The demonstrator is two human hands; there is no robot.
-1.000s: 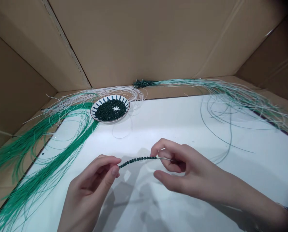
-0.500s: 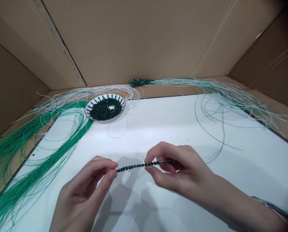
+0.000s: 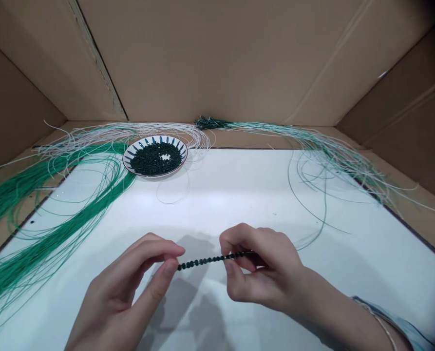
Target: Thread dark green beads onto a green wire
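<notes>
A short row of dark green beads (image 3: 201,262) is strung on a thin strand and held almost level between my two hands above the white board. My left hand (image 3: 129,287) has thumb and forefinger at the row's left end, the fingertips slightly parted around it. My right hand (image 3: 264,265) pinches the beaded row farther right between thumb and forefinger. The row continues into the right palm, where its end is hidden by the fingers. Beyond the hands, at the back left, a white plate (image 3: 184,144) with blue stripes holds many loose dark beads (image 3: 149,163).
Bundles of green cord (image 3: 82,222) spread along the left. White cords (image 3: 104,130) lie behind the plate. At the back, a beaded bunch (image 3: 212,123) trails pale strands (image 3: 334,156) to the right. Cardboard walls (image 3: 217,63) enclose the white board (image 3: 235,195).
My view has shifted slightly. The beaded row sits a little lower in the picture and tilts up more to the right. My right thumb has bent and moved down against the row.
</notes>
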